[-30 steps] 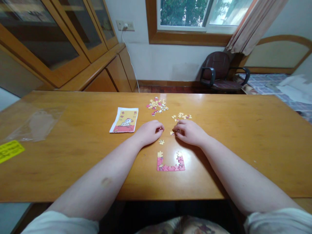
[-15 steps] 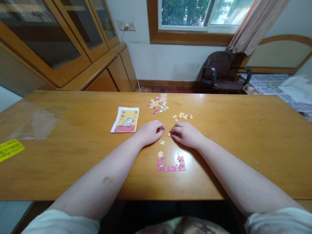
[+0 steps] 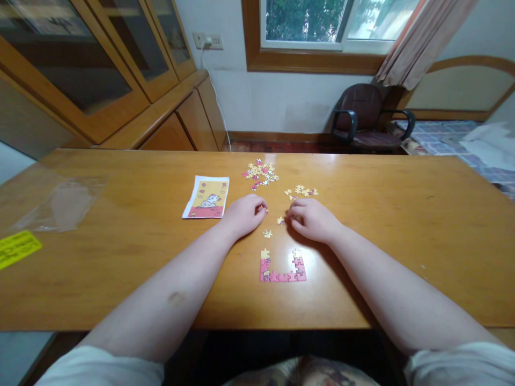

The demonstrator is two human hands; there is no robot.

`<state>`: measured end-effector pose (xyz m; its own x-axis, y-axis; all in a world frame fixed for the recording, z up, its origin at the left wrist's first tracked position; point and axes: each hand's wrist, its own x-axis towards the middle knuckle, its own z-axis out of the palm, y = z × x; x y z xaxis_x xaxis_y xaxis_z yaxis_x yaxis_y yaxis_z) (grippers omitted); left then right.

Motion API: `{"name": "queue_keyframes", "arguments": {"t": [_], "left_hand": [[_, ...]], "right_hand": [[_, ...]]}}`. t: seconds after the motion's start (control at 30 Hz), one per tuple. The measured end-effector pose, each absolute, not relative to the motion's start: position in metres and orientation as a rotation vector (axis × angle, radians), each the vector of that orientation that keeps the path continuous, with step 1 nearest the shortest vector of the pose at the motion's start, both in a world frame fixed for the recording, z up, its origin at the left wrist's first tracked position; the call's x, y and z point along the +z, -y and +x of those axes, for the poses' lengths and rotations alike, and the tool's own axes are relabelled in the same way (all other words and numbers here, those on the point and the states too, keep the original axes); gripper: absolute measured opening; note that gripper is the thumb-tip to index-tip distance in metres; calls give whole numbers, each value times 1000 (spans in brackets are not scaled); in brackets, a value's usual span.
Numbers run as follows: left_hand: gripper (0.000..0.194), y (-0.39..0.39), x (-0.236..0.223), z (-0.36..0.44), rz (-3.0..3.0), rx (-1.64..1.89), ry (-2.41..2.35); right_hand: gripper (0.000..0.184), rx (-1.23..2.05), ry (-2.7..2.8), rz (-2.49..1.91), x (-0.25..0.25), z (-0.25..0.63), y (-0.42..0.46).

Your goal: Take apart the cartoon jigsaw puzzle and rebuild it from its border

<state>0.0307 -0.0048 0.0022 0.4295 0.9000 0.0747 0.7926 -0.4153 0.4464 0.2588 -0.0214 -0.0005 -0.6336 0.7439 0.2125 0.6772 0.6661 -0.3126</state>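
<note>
My left hand (image 3: 245, 215) is closed in a pinch, with a small puzzle piece (image 3: 266, 211) showing at its fingertips. My right hand (image 3: 314, 219) rests on the table with fingers curled; what they hold, if anything, is hidden. Just left of its fingertips lies a yellow puzzle piece (image 3: 280, 220). Another yellow piece with dark lines (image 3: 267, 234) lies between the hands, nearer to me. Closer still is a U-shaped joined puzzle border (image 3: 284, 277), pink along the bottom with yellow tops on both sides.
Beyond my hands lie a pile of loose pieces (image 3: 261, 172) and a smaller group (image 3: 300, 190). A picture sheet (image 3: 207, 198) is left of my left hand. Farther left are a clear plastic bag (image 3: 68, 203) and a yellow label (image 3: 18, 250). A chair (image 3: 358, 115) stands behind the wooden table (image 3: 402, 214).
My right fingers have drawn back slightly to the right, uncovering more of the yellow piece beside them. My left hand has shifted a little left and away from me.
</note>
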Motion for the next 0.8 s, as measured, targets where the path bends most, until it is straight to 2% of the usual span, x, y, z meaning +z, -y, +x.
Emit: {"name": "queue_keyframes", "arguments": {"t": [0.23,0.57,0.8], "left_hand": [[15,4,3,30,2346,351,-1559],[14,2,-2,29,2339,369,-1530],[19,8,0,32,2521,439,-1173]], "right_hand": [[29,230,2584,-1165,5,267,18],[30,311,2611,-1040,3,264,17],[45,119,2236,-1439,3,278,14]]}}
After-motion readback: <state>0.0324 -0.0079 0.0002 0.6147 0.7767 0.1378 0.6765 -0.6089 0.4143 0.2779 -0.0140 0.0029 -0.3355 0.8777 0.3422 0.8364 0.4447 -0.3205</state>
